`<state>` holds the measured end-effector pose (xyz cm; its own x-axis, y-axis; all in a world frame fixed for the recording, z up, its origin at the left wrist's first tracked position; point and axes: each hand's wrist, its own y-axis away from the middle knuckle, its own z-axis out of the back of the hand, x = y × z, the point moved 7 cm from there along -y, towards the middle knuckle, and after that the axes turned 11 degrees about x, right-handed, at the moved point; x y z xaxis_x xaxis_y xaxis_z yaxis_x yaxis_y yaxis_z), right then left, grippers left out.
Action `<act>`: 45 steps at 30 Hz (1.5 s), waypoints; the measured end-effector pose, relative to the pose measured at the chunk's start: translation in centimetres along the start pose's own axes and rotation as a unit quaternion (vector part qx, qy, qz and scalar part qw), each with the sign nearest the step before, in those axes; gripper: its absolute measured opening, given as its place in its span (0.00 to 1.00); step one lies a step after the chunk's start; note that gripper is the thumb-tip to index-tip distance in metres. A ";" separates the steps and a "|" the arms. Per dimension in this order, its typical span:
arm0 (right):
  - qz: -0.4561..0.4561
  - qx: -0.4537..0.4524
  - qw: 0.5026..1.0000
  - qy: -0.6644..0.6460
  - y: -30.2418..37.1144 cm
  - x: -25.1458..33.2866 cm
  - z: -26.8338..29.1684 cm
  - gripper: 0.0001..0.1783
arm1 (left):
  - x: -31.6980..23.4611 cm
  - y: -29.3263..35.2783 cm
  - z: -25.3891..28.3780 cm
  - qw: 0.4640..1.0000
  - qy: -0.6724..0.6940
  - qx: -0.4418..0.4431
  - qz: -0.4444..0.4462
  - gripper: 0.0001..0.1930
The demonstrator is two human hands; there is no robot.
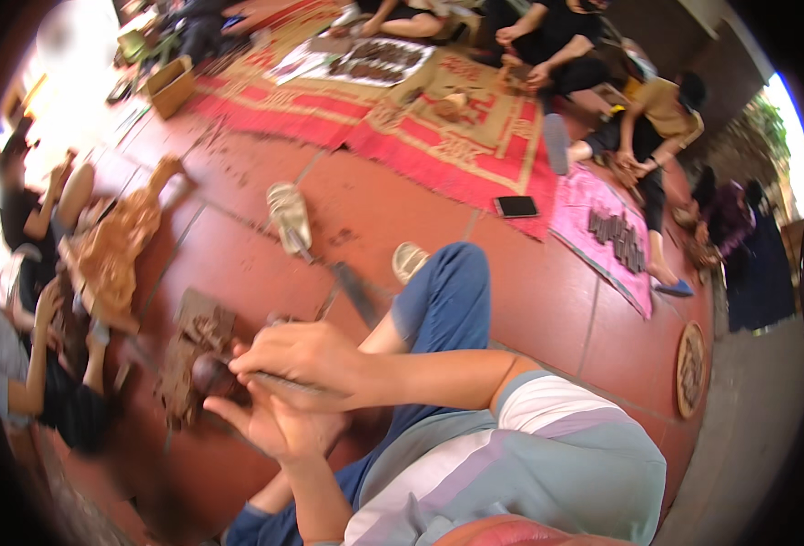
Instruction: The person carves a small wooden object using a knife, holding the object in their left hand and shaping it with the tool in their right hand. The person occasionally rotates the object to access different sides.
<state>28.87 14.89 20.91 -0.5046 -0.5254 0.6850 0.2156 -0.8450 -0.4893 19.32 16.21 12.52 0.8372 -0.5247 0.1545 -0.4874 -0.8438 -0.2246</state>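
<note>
My right hand (303, 353) is closed round a thin, dark metal tool (302, 386), which slants beneath its fingers. Just below it, my left hand (282, 426) has its thumb stretched out and a finger raised to the tool's front part. A round, dark brown ball-like piece (212, 375) sits by the fingertips of both hands; whether either hand grips it cannot be made out. Behind that piece lies rough brown wood (203, 332) with chips about it. A flat dark blade-like bar (356, 293) rests on the tiles near my right knee.
A sandal (289, 217) lies on the red tiles. Left, people sit by a carved wooden piece (127, 244). A patterned mat (402, 146) and a pink cloth (579, 241) with dark sticks lie farther off, near a phone (516, 207). A round basket (690, 371) is right.
</note>
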 end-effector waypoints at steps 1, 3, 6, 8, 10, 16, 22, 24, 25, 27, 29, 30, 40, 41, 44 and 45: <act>-0.025 0.000 1.000 -0.003 0.0 -0.2 -0.3 0.12 | -0.7 0.2 1.0 1.000 0.010 -0.015 -0.016 0.30; -0.017 0.003 1.000 0.025 0.7 0.3 -0.7 0.11 | -0.6 0.1 1.7 0.997 0.069 0.035 0.020 0.32; 0.001 0.014 1.000 -0.005 1.3 1.0 0.1 0.11 | 0.0 -0.4 1.5 0.990 0.067 0.103 0.069 0.32; 0.019 0.013 0.997 -0.080 1.4 1.8 0.8 0.11 | 0.4 -0.7 1.2 0.993 0.027 0.096 0.060 0.31; 0.021 -0.026 0.999 0.003 1.0 2.0 1.0 0.10 | 0.5 -0.4 0.2 0.999 -0.031 0.036 0.005 0.30; 0.061 -0.039 0.997 0.019 1.3 2.5 0.1 0.10 | 0.5 -0.8 -0.3 0.993 0.038 0.085 0.067 0.28; -0.012 -0.027 0.999 0.033 0.4 0.9 0.3 0.10 | 0.0 -0.4 1.0 0.990 0.103 -0.094 -0.016 0.25; 0.030 -0.018 0.997 0.074 0.7 2.1 -0.2 0.10 | 0.6 -0.8 0.2 0.997 0.051 0.034 0.050 0.26; 0.037 -0.021 0.998 0.050 1.0 2.4 0.2 0.10 | 0.9 -0.8 -0.3 0.991 0.024 0.097 0.084 0.26; 0.051 -0.027 0.998 0.002 1.1 3.2 1.0 0.11 | 0.6 -1.0 -0.6 0.991 -0.046 0.106 0.067 0.25; 0.040 -0.034 0.998 0.030 0.2 2.6 1.4 0.09 | 0.5 -0.6 -0.2 1.000 0.009 -0.017 0.004 0.24; 0.022 -0.032 0.999 0.026 -0.5 1.7 1.2 0.08 | 0.3 -0.7 -0.1 0.997 0.068 -0.039 0.007 0.23; 0.000 -0.025 0.999 0.029 -1.6 1.0 0.7 0.07 | -0.3 -0.1 1.3 0.996 -0.052 -0.078 -0.012 0.26; 0.011 -0.014 0.999 0.031 -1.5 1.5 0.5 0.07 | -0.7 -0.3 1.5 0.997 -0.046 -0.058 -0.019 0.26; 0.020 0.059 0.998 0.014 -0.7 3.6 0.8 0.07 | 0.1 -1.3 -0.8 0.982 -0.118 0.144 0.034 0.26; 0.020 0.033 0.999 0.022 -0.8 3.4 1.2 0.07 | 0.6 -1.5 -1.8 0.967 -0.155 0.197 0.041 0.26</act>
<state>27.97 13.65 24.28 -0.5304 -0.5548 0.6410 0.2896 -0.8292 -0.4781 20.10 16.93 14.63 0.8635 -0.4778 -0.1615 -0.4743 -0.6606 -0.5820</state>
